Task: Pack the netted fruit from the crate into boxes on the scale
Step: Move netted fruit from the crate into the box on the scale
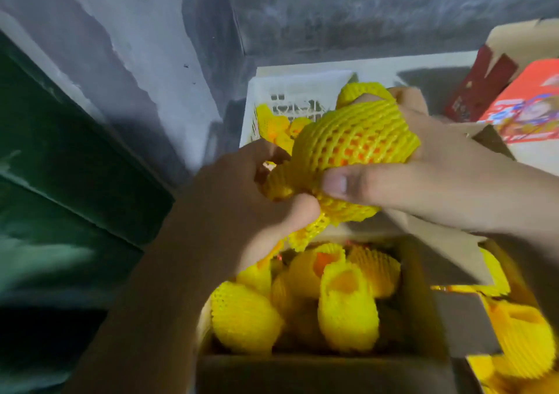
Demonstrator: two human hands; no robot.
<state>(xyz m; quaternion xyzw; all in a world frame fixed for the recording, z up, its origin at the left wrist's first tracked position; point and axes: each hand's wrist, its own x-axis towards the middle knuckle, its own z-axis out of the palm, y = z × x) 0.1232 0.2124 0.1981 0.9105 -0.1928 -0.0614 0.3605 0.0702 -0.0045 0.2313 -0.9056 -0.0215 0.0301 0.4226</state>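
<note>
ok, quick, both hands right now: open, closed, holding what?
Left hand: grips the loose end of the yellow foam net.
Right hand: holds the netted fruit.

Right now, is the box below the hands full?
Partly filled: netted fruit lie in the cardboard box, dark gaps showing between them.

Held fruit (354, 139): between both hands, above the near box.
Left hand (242, 200): lower left of it.
Right hand (423, 178): to its right.
Near box (317, 372): holds netted fruits.
Crate (290, 91): behind the hands.
Printed boxes (520, 103): far right.
</note>
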